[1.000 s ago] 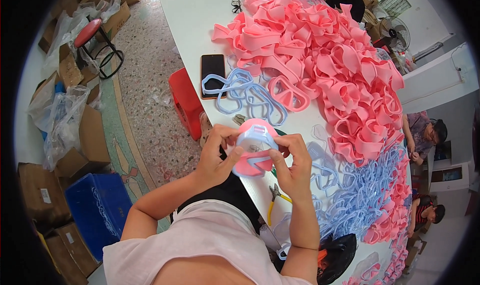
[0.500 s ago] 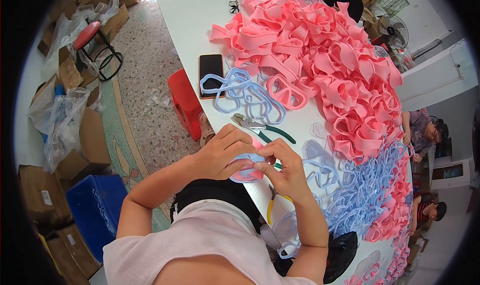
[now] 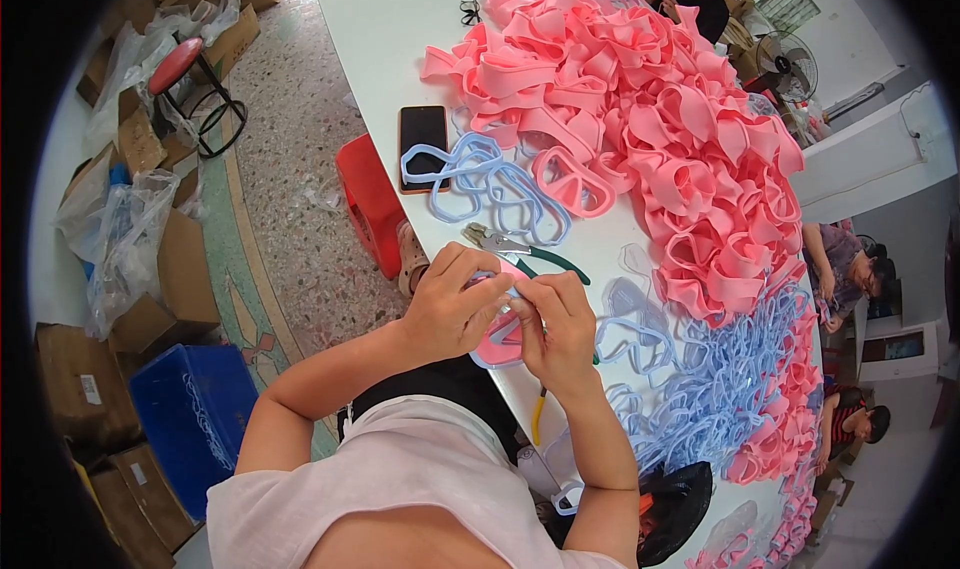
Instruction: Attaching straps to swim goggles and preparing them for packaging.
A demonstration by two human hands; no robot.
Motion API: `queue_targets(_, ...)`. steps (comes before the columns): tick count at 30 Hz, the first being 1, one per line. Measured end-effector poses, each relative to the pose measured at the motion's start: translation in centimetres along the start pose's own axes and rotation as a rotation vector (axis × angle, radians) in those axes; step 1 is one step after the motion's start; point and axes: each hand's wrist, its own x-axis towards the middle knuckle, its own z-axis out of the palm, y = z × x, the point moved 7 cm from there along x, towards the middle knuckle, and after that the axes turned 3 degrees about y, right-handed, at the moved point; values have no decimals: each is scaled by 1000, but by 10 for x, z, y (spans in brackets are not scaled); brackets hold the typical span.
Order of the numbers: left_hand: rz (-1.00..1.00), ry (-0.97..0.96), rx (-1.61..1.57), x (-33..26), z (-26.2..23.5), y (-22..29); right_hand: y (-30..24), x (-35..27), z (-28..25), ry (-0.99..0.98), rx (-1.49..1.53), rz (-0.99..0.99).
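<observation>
1. Pink-and-blue goggle piece (image 3: 498, 349), just below the centre of the frame, partly hidden behind my fingers.
2. My left hand (image 3: 450, 304) grips its upper left part; my right hand (image 3: 563, 331) pinches its upper right edge, thumb against fingers, so each grip is narrow and holding it.
3. Just above my hands, green-handled pliers (image 3: 507, 246) lie on the white surface (image 3: 375, 44).
4. Above them are loose pale-blue frames (image 3: 486, 161), partly over a dark phone (image 3: 424, 129).
5. Pink skirts (image 3: 690, 174) heap at upper right, more blue frames (image 3: 722, 374) at lower right.
</observation>
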Motion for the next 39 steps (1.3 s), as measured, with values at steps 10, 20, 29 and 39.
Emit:
queue_targets(10, -72, -17, 24, -3, 1, -17, 11, 0, 16, -21, 5, -4)
queue_targets(20, -207, 56, -42, 6, -41, -43, 69, -70, -19, -774, -442, 405)
queue_targets(29, -292, -12, -144, 9, -35, -46, 103, -111, 1, -973, -576, 298)
queue_targets(39, -288, -150, -97, 9, -53, -49, 106, -108, -8, -988, -329, 764)
